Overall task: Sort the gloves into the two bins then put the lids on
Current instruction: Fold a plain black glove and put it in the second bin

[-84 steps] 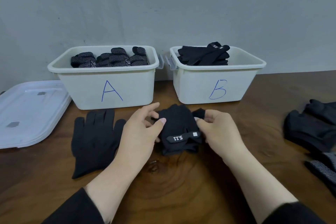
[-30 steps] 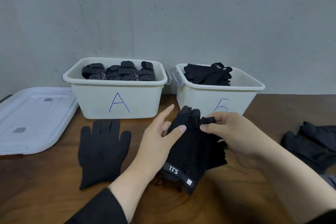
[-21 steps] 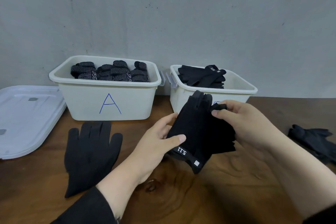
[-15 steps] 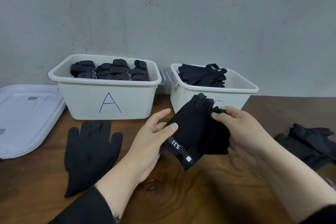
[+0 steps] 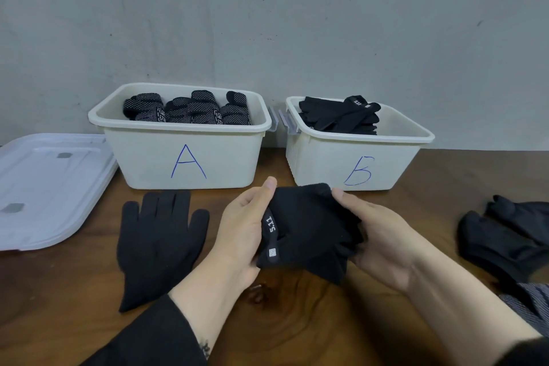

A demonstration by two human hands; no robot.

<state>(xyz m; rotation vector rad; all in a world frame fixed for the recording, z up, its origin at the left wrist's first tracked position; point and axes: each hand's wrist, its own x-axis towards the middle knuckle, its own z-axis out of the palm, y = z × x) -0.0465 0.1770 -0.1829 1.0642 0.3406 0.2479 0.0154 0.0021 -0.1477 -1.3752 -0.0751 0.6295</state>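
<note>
The wooden tabletop [image 5: 297, 321] carries everything. Stacked lids [image 5: 44, 187] lie at its left edge. Toward its back edge stand bin A [image 5: 184, 157], holding dotted gloves, and bin B [image 5: 353, 163], holding plain black ones; both are uncovered. More gloves [image 5: 505, 235] wait in a pile at the right edge. One flat glove [image 5: 157, 244] lies palm-down in front of bin A. Near the middle, just in front of the bins, the left hand [image 5: 240, 235] grips the cuff end of a folded black glove bundle [image 5: 309, 232], thumb over the strap, while the right hand [image 5: 383, 241] cups and pinches its finger end. The bundle looks light, soft and limp, unlikely to slip or break, but apt to unfold; holding it across the fold near the stiffer cuff strap should keep it together.
</note>
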